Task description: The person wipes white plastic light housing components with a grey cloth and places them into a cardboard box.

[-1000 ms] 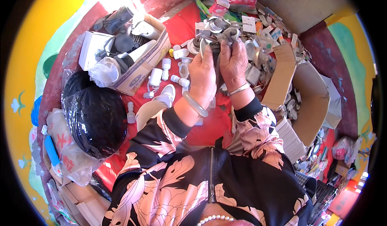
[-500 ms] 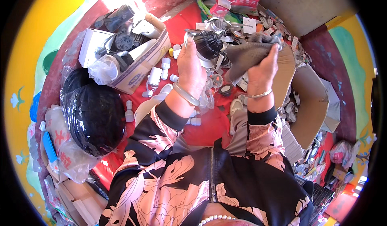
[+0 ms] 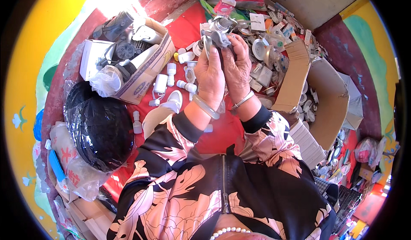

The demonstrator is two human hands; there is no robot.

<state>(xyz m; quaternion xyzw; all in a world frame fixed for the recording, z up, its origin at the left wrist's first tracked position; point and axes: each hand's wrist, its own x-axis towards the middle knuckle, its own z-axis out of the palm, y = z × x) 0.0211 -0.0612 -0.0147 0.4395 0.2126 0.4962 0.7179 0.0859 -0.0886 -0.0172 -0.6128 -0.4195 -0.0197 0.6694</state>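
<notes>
Both hands are raised together above the red floor mat (image 3: 216, 133), working one item. The left hand (image 3: 209, 79) is closed around a grey half-face respirator mask w/ round filter fittings (image 3: 216, 36), fingers wrapped on its left side; the right hand (image 3: 236, 68) is closed on the same mask from the right, fingertips pinching its soft grey body near the top. The mask sits betw. both hands, held clear of the mat and just in front of the heap of loose white and grey plastic parts (image 3: 265, 55). To the left, an open cardboard box holding dark assembled masks and bagged parts (image 3: 141, 75) stands near a bulging black plastic sack (image 3: 100, 128); small white plastic connectors (image 3: 165, 83) lie on the mat betw. box and hands. To the right stands an open, tall cardboard carton w/ round white parts inside (image 3: 319, 94). Risk assessment (judgement): the soft mask body can flex under the pinch, so a fitting could seat crooked or pop off. A released part would likely fall into the heap below and be hard to find among similar pcs. Strong sun glare at the top washes out detail, so misalignment may go unnoticed. Wrist bangles could snag the mask's edge.
</notes>
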